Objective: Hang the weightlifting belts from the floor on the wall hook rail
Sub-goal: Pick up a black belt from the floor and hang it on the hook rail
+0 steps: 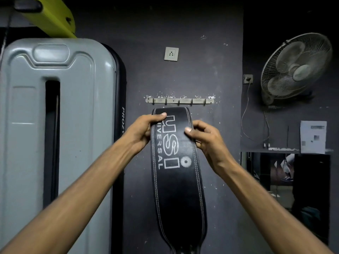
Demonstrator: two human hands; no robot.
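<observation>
Dark wall (183, 24) behind. Black leather belt (176, 189) held upright just below hook rail (179, 101), white stitching, printed "USI UNIVERSAL". Left hand (142, 131) pinches belt's left edge near top; right hand (205, 140) grips right edge. Fan (295, 68) at right, socket (171, 54) above rail.

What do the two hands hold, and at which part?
Both hold the black belt near its top: left hand on its left edge, right hand on its right edge.

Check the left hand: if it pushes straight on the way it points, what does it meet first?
Likely the dark wall just below the hook rail. The left hand already has its grip on the belt; depth to the wall is unclear.
</observation>
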